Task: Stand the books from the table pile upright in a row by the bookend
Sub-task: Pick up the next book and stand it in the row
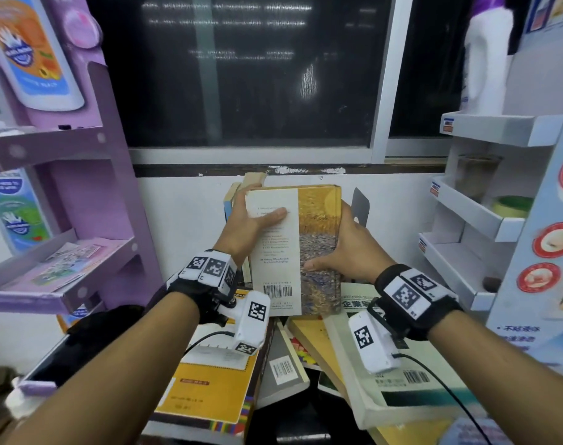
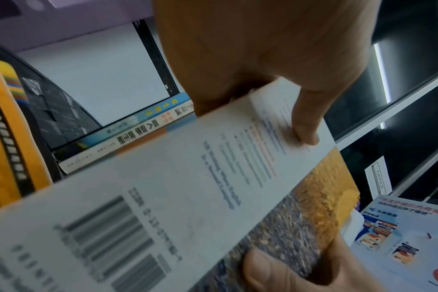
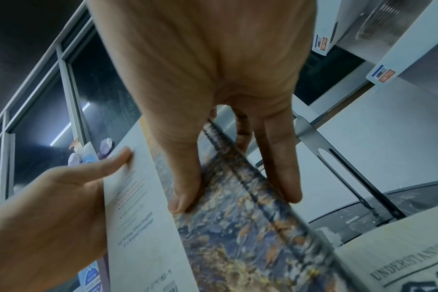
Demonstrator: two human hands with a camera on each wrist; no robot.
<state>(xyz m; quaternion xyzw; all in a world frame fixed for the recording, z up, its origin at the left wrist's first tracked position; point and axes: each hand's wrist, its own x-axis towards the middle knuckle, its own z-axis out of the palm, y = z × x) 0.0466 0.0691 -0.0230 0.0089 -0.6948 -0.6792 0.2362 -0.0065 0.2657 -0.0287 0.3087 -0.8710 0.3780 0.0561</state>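
Observation:
Both hands hold a thick book (image 1: 293,248) with a white and golden-field back cover, lifted above the table pile (image 1: 306,364), back cover toward me. My left hand (image 1: 251,220) grips its left edge, thumb lying across the white panel (image 2: 305,126). My right hand (image 1: 341,245) grips the spine side, thumb on the cover (image 3: 183,189), fingers (image 3: 283,173) behind. A grey metal bookend (image 1: 360,205) stands just right of the book. Two or three books (image 1: 238,191) stand behind the left hand; their spines (image 2: 128,136) show in the left wrist view.
A purple cardboard display rack (image 1: 81,194) stands at the left and a white one (image 1: 485,200) at the right. The wall and a dark window (image 1: 241,75) are right behind the table. The pile holds a yellow book (image 1: 209,390) and a white book (image 1: 399,380).

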